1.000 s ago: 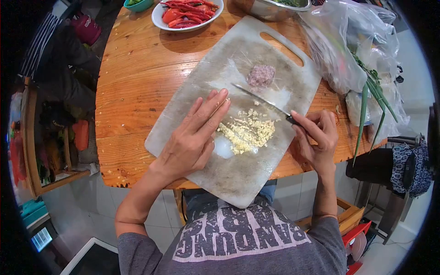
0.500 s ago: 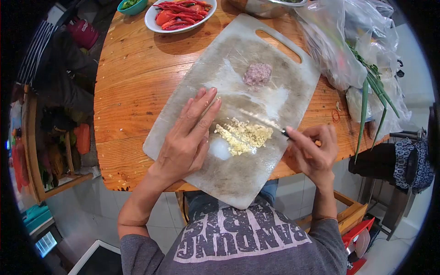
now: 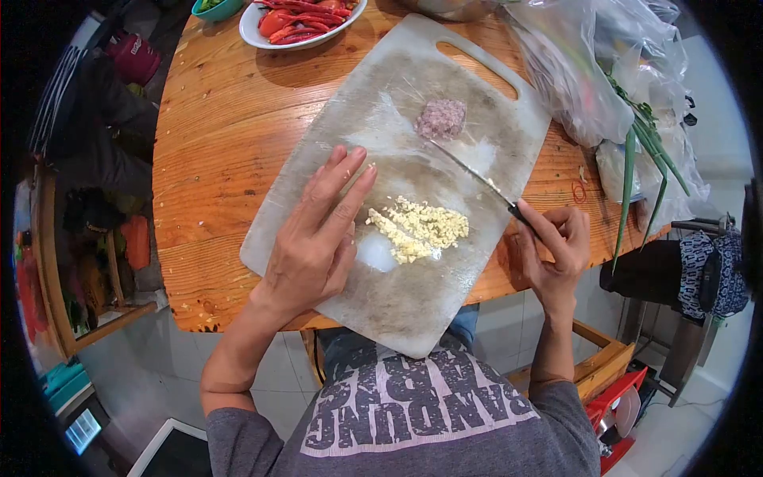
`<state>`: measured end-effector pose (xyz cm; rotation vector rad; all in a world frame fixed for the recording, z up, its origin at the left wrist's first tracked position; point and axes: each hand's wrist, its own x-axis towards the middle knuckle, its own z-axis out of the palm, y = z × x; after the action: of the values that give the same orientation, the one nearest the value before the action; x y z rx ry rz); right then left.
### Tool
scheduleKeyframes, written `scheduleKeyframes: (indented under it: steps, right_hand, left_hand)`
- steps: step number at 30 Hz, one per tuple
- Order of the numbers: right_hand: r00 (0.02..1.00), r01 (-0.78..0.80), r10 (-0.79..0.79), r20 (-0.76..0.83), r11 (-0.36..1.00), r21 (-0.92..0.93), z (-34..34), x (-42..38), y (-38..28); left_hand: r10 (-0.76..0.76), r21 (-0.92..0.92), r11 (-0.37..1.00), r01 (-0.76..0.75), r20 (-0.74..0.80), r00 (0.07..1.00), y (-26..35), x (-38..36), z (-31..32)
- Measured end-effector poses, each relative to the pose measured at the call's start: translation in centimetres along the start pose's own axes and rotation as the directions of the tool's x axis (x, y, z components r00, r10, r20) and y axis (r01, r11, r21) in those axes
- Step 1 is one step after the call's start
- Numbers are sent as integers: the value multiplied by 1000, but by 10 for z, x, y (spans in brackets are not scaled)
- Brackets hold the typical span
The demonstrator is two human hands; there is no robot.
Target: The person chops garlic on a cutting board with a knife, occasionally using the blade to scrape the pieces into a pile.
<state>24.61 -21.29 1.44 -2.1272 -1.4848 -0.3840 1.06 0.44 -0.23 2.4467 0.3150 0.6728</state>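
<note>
My right hand [image 3: 556,258] grips the black handle of a knife [image 3: 479,177]. The blade slants up and left over the worn white cutting board [image 3: 397,310], its tip just below a small heap of finely chopped pinkish-purple pieces, perhaps shallot [image 3: 441,119]. Nearer me lies a spread pile of minced pale-yellow pieces that look like garlic [image 3: 425,226]. To the left of that pile, my left hand [image 3: 310,246] is held over the board with fingers stretched out and small bits stuck on the fingertips. It grips nothing.
Red chillies and tomatoes fill a white plate [image 3: 253,36] at the far edge, beside a teal bowl [image 3: 218,13] of greens. A metal bowl [image 3: 457,8] is partly cut off. Plastic bags [image 3: 568,87] and green onion leaves [image 3: 628,191] lie on the wooden table's [image 3: 214,159] right side.
The knife has swung away from the yellow pile, its tip now near the purple heap. My left hand has barely moved. The whole view has shifted slightly.
</note>
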Motion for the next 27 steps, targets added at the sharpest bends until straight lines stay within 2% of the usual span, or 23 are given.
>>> scheduleKeyframes:
  steps: [4,11,14,19,21,25,27]
  right_hand:
    - [999,38,-38,2,999,-21,3,-3,13]
    - [975,217,-221,34,972,90,9,0,-6]
    - [972,229,-234,15,963,143,10,5,-14]
    - [976,155,-193,105,943,294,3,11,-3]
    - [971,60,-149,188,911,409,-4,12,10]
    - [866,107,-301,401,893,438,-23,25,20]
    - [820,147,-358,447,886,439,-24,31,20]
  left_hand:
    - [2,-4,1000,-2,-7,1000,0,1,1]
    - [-6,19,1000,6,-23,1000,0,0,2]
    - [-20,35,999,21,-17,1000,2,1,1]
    - [-15,1,1000,15,-26,1000,2,2,-1]
    - [-11,2,1000,11,-54,999,2,1,0]
    - [-9,17,1000,11,-124,992,1,1,-2]
    - [1,19,1000,2,-157,988,-1,2,0]
